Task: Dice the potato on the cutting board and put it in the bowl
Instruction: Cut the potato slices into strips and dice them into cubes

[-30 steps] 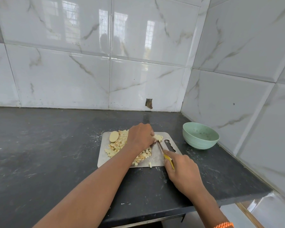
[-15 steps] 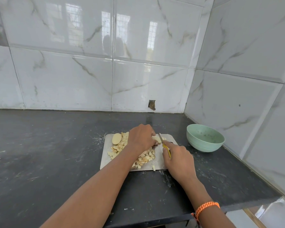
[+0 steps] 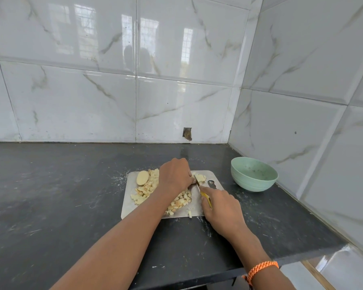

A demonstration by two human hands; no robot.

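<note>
Hands on away-pointing knife

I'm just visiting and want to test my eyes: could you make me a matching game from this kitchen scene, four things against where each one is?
Things:
1. bowl
2. knife
3. potato slice
4. bracelet

Places:
A. far left corner of the cutting board
B. on the right wrist
C. on the counter, right of the board
D. gripped in the right hand

Pairs: 1-C, 2-D, 3-A, 4-B
</note>
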